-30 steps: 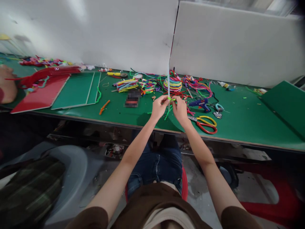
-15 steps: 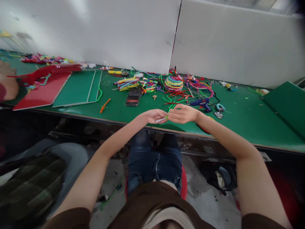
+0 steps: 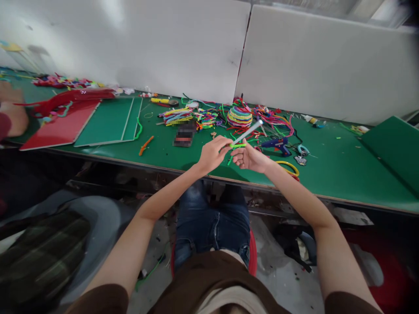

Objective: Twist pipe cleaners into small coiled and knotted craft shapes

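A red board [image 3: 62, 128] and a green board [image 3: 103, 123] lie at left before 2 pale panels [image 3: 153, 48].

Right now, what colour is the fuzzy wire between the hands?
The fuzzy wire is bright yellow-green, best seen in the head view.

in these pictures, no text, label, brand, number or sign is possible to read clearly.

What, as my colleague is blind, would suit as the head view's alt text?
A person's left hand holds a pale rod and green strip above a green table, the right hand at the strip's end. Beyond lie a rounded striped object and glue gun.
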### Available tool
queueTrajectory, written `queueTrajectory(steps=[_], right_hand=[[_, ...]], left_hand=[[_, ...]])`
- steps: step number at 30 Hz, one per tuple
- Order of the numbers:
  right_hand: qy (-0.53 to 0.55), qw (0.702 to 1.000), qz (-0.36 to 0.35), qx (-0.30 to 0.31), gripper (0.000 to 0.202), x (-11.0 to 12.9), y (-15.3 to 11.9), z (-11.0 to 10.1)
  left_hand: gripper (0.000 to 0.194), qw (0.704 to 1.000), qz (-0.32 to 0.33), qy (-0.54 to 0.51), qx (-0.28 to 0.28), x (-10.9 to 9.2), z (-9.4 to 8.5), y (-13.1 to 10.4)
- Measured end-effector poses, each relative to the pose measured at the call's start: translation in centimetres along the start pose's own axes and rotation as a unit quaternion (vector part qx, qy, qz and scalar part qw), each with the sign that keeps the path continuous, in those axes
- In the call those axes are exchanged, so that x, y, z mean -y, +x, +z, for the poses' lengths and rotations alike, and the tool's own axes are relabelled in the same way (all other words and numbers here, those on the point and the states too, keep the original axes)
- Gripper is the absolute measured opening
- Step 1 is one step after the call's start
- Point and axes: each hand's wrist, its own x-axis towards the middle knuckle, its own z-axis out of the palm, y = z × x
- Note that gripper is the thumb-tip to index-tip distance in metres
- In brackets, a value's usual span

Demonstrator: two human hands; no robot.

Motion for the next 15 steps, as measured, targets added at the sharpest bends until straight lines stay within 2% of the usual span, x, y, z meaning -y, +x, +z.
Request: queueTrajectory(steps=[1,3,5,8,12,14,15], right_hand=[[0.047,0.998,0.033,0.033,0.054,0.0,0.0,0.4],[0.111,0.991,0.055,0.058,0.044,0.0,-0.1,0.9],[0.135,0.987,0.055,0.064,0.030,-0.1,-0.2,1.1],[0.125,0.990,0.017,0.065,0.019,-0.5,-0.1,0.9],[0.052,0.997,-0.058,0.017,0.016,-1.3,0.3,0.5],[-0.048,0.989,-0.136,-0.029,0.015,-1.5,0.4,0.5],[-0.120,0.973,-0.189,-0.054,0.015,-1.5,0.4,0.6]], left_hand=[[0.018,1.000,0.010,0.019,0.010,-0.1,0.0,-0.2],[0.021,0.999,0.022,0.040,0.028,-0.2,-0.1,-0.4],[0.022,0.998,0.029,0.042,0.038,-0.3,0.0,-0.5],[0.021,0.999,0.024,0.016,0.039,-0.3,0.0,-0.6],[0.017,0.998,0.018,-0.041,0.040,-0.2,0.1,-0.5],[0.015,0.994,-0.020,-0.097,0.042,-0.2,0.3,-0.4],[0.015,0.988,-0.055,-0.136,0.052,-0.2,0.4,-0.3]])
